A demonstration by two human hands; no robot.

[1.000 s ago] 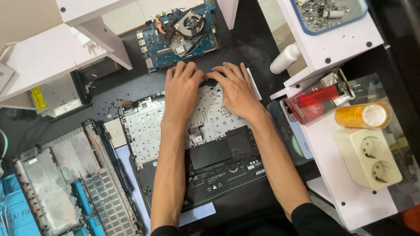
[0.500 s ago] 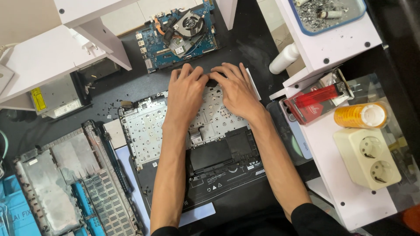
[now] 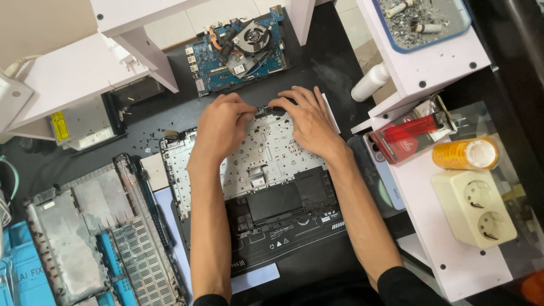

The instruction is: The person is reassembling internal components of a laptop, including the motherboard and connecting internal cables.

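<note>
An opened laptop base [image 3: 255, 170] lies face down on the black desk, its silver keyboard backplate and black battery area showing. My left hand [image 3: 222, 126] rests on the backplate's far left part, fingers curled and pinching a small dark part [image 3: 265, 111] at the far edge. My right hand [image 3: 309, 122] lies on the far right part, fingertips meeting the same small part. Both wrists lie over the plate.
A blue motherboard with a fan [image 3: 238, 48] lies beyond the hands. A silver drive [image 3: 85, 124] sits at left, and dismantled laptop shells [image 3: 96, 238] at lower left. White shelves [image 3: 442, 73] at right carry a red lighter [image 3: 411, 133], tape roll [image 3: 464, 153] and socket block [image 3: 476, 207].
Both hands have drawn their fingertips together at the far edge of the backplate; the left fingers curled from flat into a pinch.
</note>
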